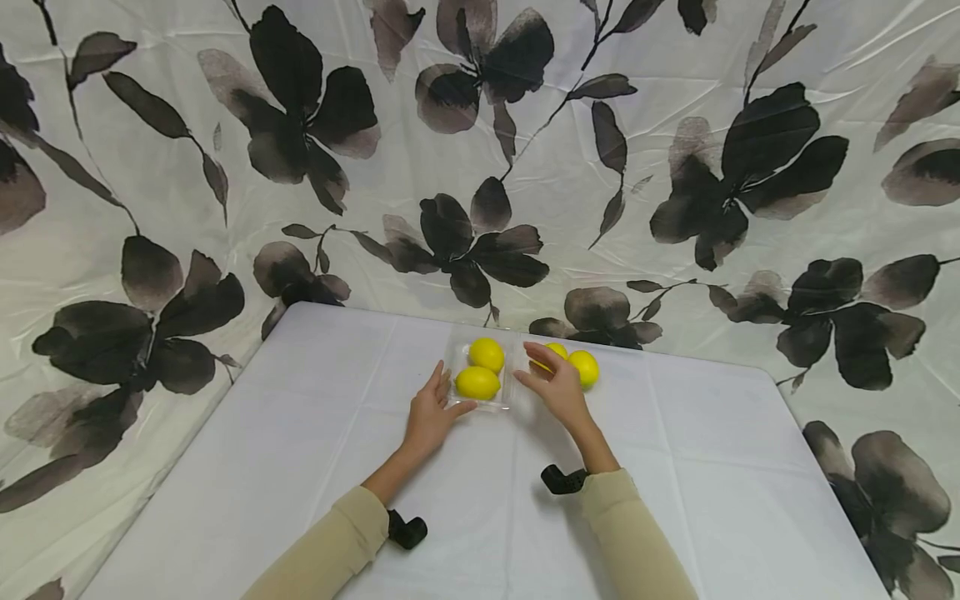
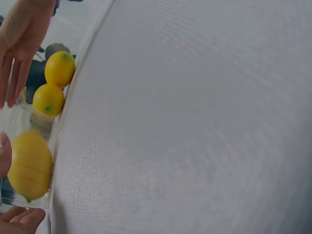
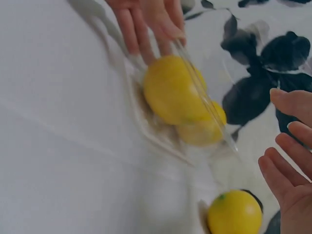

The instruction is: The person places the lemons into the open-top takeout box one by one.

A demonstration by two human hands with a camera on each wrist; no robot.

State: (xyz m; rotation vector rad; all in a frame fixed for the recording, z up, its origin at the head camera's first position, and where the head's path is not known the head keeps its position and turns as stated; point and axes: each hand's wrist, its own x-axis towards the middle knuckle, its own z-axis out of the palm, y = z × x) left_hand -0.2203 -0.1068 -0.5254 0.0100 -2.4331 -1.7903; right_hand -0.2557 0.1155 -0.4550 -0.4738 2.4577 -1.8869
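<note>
A clear plastic container [image 1: 504, 402] sits near the back edge of the table with two yellow lemons in it, one lemon [image 1: 487, 355] behind the other lemon [image 1: 477, 383]. My left hand [image 1: 431, 417] holds the container's front left corner, fingers along the side and thumb at the front. Just right of the container is my right hand [image 1: 557, 387], fingers apart and slightly bent, holding nothing. Beyond it lie two more lemons on the table: a right lemon [image 1: 583, 369], and another lemon [image 2: 60, 68] partly hidden by the hand in the head view.
A white cloth covers the table [image 1: 465, 500]. Behind it hangs a white curtain [image 1: 615, 208] printed with dark flowers. Black devices, one [image 1: 407, 530] at the left wrist and another [image 1: 562, 480] at the right, stick out from the sleeves.
</note>
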